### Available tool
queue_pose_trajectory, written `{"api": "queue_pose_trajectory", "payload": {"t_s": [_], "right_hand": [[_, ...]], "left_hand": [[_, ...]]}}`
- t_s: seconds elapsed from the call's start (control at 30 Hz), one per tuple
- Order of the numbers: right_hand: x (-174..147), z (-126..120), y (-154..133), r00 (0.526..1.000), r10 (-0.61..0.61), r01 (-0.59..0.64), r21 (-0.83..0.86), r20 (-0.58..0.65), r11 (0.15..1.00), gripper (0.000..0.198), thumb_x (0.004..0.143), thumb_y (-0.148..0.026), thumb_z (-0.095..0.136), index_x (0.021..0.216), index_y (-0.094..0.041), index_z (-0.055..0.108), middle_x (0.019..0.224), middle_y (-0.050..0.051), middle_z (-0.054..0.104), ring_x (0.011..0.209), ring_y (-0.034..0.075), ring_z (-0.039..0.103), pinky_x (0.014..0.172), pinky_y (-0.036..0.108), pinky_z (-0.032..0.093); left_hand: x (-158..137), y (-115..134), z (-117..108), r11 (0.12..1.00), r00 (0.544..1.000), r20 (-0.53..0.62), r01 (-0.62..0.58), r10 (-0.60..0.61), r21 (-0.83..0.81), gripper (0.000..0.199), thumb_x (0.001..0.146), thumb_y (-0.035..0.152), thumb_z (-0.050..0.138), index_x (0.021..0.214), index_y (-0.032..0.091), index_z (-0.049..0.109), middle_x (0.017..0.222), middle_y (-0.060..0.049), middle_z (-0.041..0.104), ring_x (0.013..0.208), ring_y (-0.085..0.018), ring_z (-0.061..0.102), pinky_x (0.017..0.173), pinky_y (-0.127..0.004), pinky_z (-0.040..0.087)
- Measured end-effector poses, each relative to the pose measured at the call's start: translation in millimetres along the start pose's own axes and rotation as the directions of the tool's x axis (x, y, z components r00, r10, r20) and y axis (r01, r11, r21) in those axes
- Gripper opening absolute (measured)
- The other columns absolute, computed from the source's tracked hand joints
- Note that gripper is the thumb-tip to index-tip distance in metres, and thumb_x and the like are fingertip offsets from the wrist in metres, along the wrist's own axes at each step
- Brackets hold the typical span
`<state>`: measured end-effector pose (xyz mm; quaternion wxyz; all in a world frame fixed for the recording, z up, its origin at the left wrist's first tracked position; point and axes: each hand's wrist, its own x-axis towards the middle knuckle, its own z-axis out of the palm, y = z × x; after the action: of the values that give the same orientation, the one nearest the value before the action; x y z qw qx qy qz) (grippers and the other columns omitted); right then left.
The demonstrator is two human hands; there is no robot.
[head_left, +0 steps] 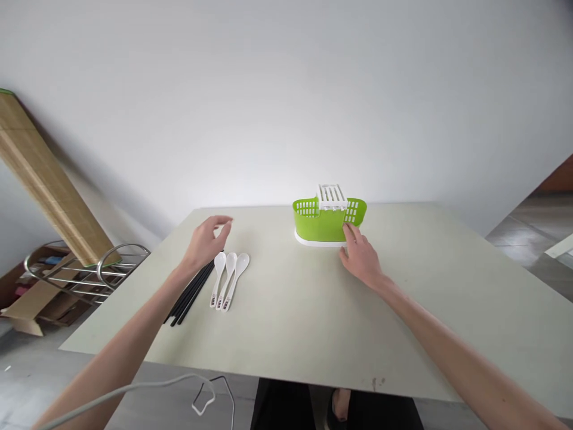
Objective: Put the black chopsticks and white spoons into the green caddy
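Observation:
A green plastic cutlery basket [320, 226] with slotted ends stands upright on a white base, toward the back of the table. A white slatted piece [332, 196] sits across its top. My right hand [362, 258] rests with its outstretched fingers against the basket's front right, thumb apart near the base. Over the far ends of several black chopsticks [190, 298] hovers my left hand [208, 240], its thumb and index tips brought together. Nothing shows between them. Three white spoons [230, 278] lie side by side to the right of the chopsticks, bowls pointing away from me.
The pale table [290, 322] backs onto a white wall [268, 107]. At the left are a metal rack [89, 278], a leaning rolled mat [54, 179] and an open cardboard box [33, 304]. A white cable [147, 385] crosses in front of my left arm.

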<state>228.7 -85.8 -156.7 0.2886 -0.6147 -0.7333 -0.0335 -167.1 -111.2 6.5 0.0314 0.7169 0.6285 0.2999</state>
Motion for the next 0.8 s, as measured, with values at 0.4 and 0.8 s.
{"api": "queue_pose_trajectory", "payload": {"t_s": [0.4, 0.8], "right_hand": [[9.0, 3.2, 31.7, 0.998, 0.020, -0.010, -0.156, 0.064, 0.988, 0.066, 0.102, -0.035, 0.039, 0.164, -0.015, 0.033, 0.166, 0.023, 0.036, 0.122, 0.042, 0.059, 0.092, 0.058, 0.056], [-58.5, -37.1, 38.8, 0.996, 0.010, 0.010, 0.220, -0.089, 0.975, 0.076, 0.102, -0.043, 0.049, 0.169, -0.032, 0.015, 0.171, 0.020, 0.012, 0.128, 0.036, 0.061, 0.085, 0.051, 0.062]], "left_hand": [[-106.5, -106.1, -8.2, 0.840, 0.870, 0.325, 0.166, -0.372, 0.516, 0.074, 0.081, 0.058, 0.053, 0.141, 0.014, 0.058, 0.145, -0.024, 0.059, 0.136, -0.043, 0.055, 0.103, -0.051, 0.051], [-87.1, -87.4, -8.7, 0.612, 0.784, 0.357, 0.037, -0.508, 0.790, 0.038, 0.091, 0.004, 0.041, 0.123, 0.005, 0.060, 0.121, -0.026, 0.065, 0.110, -0.035, 0.069, 0.086, -0.041, 0.053]]}}
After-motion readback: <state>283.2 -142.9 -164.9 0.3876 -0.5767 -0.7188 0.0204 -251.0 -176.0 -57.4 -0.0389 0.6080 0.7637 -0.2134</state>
